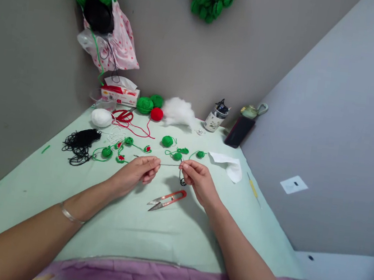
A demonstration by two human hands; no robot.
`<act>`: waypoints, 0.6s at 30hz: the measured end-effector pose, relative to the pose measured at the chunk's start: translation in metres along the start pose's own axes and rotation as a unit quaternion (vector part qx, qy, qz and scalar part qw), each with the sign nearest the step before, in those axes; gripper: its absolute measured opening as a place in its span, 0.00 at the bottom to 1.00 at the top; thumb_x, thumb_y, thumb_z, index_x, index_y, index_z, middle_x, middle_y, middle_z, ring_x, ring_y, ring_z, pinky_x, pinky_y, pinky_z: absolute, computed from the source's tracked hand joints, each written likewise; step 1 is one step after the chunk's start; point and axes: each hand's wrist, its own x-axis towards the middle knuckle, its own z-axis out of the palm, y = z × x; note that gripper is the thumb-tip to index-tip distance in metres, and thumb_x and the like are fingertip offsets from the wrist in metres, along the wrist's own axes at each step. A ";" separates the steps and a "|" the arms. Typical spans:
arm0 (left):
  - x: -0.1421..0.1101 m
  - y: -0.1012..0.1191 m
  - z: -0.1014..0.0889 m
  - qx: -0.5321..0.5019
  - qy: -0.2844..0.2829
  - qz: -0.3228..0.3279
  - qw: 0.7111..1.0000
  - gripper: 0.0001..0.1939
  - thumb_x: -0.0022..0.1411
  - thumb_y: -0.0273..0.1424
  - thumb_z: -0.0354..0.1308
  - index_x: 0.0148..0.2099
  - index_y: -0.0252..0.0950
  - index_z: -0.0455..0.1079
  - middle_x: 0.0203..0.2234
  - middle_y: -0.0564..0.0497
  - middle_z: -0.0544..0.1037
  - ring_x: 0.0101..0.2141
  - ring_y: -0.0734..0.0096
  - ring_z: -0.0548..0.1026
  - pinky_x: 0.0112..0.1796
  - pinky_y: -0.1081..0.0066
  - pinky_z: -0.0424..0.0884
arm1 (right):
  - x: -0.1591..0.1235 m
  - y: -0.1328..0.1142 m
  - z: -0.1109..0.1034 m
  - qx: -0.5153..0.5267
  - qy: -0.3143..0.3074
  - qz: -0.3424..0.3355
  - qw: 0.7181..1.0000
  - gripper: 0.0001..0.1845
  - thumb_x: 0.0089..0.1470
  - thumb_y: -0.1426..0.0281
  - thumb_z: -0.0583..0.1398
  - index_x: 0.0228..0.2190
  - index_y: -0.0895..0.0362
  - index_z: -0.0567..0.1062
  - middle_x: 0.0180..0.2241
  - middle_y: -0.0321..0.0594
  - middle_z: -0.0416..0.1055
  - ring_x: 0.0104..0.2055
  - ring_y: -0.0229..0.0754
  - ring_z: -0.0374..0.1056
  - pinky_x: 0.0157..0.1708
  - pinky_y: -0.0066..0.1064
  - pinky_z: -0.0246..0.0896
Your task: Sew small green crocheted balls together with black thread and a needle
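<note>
A length of black yarn (pixel 169 165) is stretched level between my two hands, above the pale green tabletop. My left hand (pixel 142 171) pinches one end between thumb and fingers. The other end is pinched by my right hand (pixel 199 180), and a loose curl of the yarn hangs below its fingertips. Under the hands lie orange-handled thread snips (pixel 167 200), blades pointing left. Just beyond my fingers is a small green crocheted ball (pixel 177 156) with yarn tails. A tangled black yarn skein (pixel 82 143) rests to the left.
Behind stand a tissue box (pixel 120 95), green yarn balls (pixel 145 105), a red yarn ball (pixel 156 114), white stuffing (pixel 178 111), a pen jar (pixel 215 120) and a phone (pixel 240 132). Right lie white paper (pixel 228 163) and a yellow crochet hook (pixel 253 187). Walls border the table.
</note>
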 end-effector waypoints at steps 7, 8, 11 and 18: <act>0.003 0.004 -0.008 -0.188 0.018 -0.028 0.982 0.10 0.55 0.31 0.70 0.39 0.34 0.76 0.31 0.53 0.74 0.24 0.84 0.65 0.25 0.81 0.66 | -0.009 0.008 0.013 -0.235 -0.060 -0.131 0.961 0.12 0.62 0.63 0.58 0.35 0.55 0.80 0.27 0.37 0.71 0.29 0.37 0.64 0.31 0.29 0.59; 0.003 0.003 -0.008 -0.192 0.023 -0.030 0.981 0.09 0.55 0.31 0.70 0.39 0.35 0.77 0.31 0.53 0.74 0.24 0.83 0.66 0.26 0.81 0.67 | -0.011 0.009 0.015 -0.261 -0.072 -0.154 0.950 0.12 0.63 0.64 0.58 0.36 0.55 0.80 0.28 0.38 0.72 0.30 0.38 0.65 0.32 0.30 0.60; 0.003 -0.001 -0.007 -0.165 0.026 -0.031 0.985 0.10 0.56 0.32 0.69 0.40 0.35 0.78 0.30 0.54 0.74 0.23 0.83 0.64 0.24 0.81 0.65 | -0.016 0.013 0.021 -0.327 -0.097 -0.209 0.916 0.12 0.65 0.66 0.56 0.39 0.55 0.80 0.30 0.40 0.73 0.30 0.38 0.66 0.34 0.29 0.60; 0.001 -0.018 0.000 0.226 0.052 0.113 0.966 0.09 0.62 0.35 0.61 0.38 0.37 0.81 0.33 0.50 0.78 0.30 0.72 0.71 0.34 0.70 0.67 | -0.020 0.007 0.022 -0.295 -0.090 -0.196 0.931 0.12 0.63 0.67 0.56 0.35 0.56 0.79 0.28 0.39 0.71 0.30 0.37 0.65 0.32 0.28 0.58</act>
